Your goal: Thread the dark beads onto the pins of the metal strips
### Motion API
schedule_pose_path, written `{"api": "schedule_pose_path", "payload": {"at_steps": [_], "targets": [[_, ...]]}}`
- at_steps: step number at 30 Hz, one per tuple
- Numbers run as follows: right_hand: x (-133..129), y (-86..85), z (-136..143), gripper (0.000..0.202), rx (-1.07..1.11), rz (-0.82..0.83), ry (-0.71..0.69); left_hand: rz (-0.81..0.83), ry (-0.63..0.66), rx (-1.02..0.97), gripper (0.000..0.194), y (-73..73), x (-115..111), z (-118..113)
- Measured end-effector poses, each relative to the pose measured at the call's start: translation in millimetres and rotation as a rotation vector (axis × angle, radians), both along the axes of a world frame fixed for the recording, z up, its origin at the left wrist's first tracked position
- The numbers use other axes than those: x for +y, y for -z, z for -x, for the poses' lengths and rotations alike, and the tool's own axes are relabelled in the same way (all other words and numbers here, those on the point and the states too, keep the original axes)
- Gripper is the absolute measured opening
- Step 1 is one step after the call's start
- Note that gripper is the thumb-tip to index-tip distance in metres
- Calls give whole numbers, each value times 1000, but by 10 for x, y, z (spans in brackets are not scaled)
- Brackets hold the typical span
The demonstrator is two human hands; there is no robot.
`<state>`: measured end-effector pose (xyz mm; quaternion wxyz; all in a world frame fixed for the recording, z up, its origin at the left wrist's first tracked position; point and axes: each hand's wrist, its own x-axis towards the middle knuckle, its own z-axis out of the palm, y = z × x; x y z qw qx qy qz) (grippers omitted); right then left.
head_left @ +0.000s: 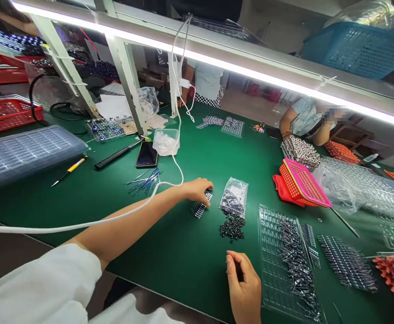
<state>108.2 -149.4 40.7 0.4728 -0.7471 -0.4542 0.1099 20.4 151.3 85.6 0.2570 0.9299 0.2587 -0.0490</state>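
Observation:
My left hand (199,190) is over a small bundle of dark pins with white-marked heads (201,208), thumb and fingers apart at its upper end. My right hand (244,281) is low in the view, thumb and fingertips pressed together; anything between them is too small to make out. Between the hands lies a loose pile of small black beads (232,226), spilling from the mouth of a clear plastic bag (234,194). To the right, a clear ridged tray (268,261) holds many dark thin pieces (298,265).
Blue sticks (145,181), a phone (147,154) and a clear tub (166,142) lie upper left. A white cable (115,219) crosses over my left arm. Pink and red baskets (301,180) stand right. Two people are across the green table (197,157), beneath a lit shelf.

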Motion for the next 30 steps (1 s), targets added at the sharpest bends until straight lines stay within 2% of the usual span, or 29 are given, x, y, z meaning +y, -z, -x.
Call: {"api": "schedule_pose_path", "payload": {"at_steps": [4,10,15,20,22,24,27,28,30], "targets": [[18,-37,8,24,17,-9,-14,-1,14,114,70,-48,79,-132],[11,-30,6,24,36,8,-33,14,-16,184,68,-134,52,-193],[6,-33,6,25,51,34,-36,86,-48,156,52,-228,64,-128],[-4,-46,10,25,99,29,-23,222,-53,21,30,-355,25,48],[-23,-39,4,25,148,26,-3,281,-58,-57,29,-412,-89,111],[-47,-26,-8,26,267,31,16,318,-76,-160,26,-476,-296,161],[-73,-23,-28,34,635,-6,-10,302,-120,-339,22,-559,-750,250],[-74,-33,-31,38,769,-41,-26,286,-109,-470,20,-572,-915,294],[-66,-73,-29,42,963,-119,-48,291,57,-604,16,-560,-1218,397]]}}
